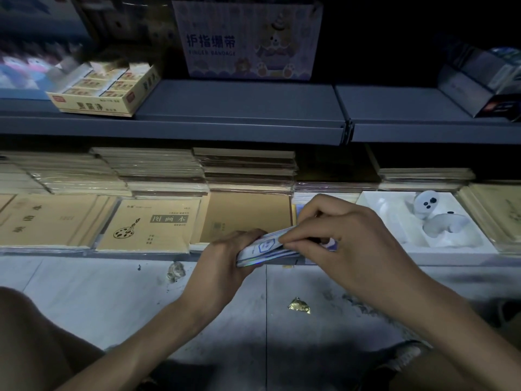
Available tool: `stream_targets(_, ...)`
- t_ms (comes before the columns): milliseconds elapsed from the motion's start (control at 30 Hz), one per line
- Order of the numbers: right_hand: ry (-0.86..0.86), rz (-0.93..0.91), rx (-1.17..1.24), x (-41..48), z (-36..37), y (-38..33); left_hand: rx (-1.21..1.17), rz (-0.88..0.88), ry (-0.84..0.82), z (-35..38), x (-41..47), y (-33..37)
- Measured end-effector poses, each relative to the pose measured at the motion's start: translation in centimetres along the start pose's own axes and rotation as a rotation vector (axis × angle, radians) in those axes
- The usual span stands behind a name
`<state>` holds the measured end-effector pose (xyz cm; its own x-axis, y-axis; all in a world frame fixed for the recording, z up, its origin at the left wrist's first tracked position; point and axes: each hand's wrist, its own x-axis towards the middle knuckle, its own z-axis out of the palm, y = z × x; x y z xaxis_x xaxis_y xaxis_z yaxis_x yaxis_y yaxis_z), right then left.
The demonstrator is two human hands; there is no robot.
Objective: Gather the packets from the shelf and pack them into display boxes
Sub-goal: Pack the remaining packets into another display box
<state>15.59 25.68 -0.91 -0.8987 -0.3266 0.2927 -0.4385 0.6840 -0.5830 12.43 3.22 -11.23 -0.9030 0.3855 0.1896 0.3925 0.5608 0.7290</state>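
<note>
While both hands meet just right of the palette-printed drawing book (pixel 149 224), item held: a stack of white-and-blue packets (pixel 263 247), lying flat, just in front of the shelf edge.
Left hand (pixel 225 258): fingers curled round the stack's left end, gripping it.
Right hand (pixel 346 235): thumb and fingertips pinching the top packet at its right end.
Farther right of the book: white tray (pixel 451 249) with a pale figurine (pixel 428 210).
Above the book, upper shelf: yellow display box (pixel 104 91) holding rows of small packs; purple finger-bandage carton (pixel 248 40).
Below and right of the book, on the floor: crumpled gold wrapper (pixel 299 305).
</note>
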Motion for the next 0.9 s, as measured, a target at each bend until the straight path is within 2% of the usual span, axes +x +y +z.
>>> stream_targets(167, 0.048, 0.059, 0.082, 0.4, -0.9, -0.4, 0.046, -0.079, -0.037, -0.2, 0.1, -0.1)
stream_targets(267, 0.104, 0.093, 0.148, 0.7, -2.3, -0.6, -0.018, -0.162, -0.047, -0.5, 0.0, -0.7)
stream_targets(533, 0.088, 0.276, 0.558, 1.2, -1.1, -0.6, -0.148, -0.307, -0.159, 0.6, -0.1, -0.2)
stream_targets(667, 0.075, 0.327, 0.563, 1.5, -0.5, -0.4, -0.257, -0.409, -0.262, 1.1, -0.2, 0.5)
stream_targets(800, 0.046, 0.394, 0.71, 1.9, -0.5, -0.2, -0.383, -0.475, -0.312, 1.4, -0.5, 1.1)
stream_targets(900, 0.058, 0.366, 0.66, 2.1, -0.1, 0.1, -0.44, -0.491, -0.343, 1.4, -0.8, 1.3)
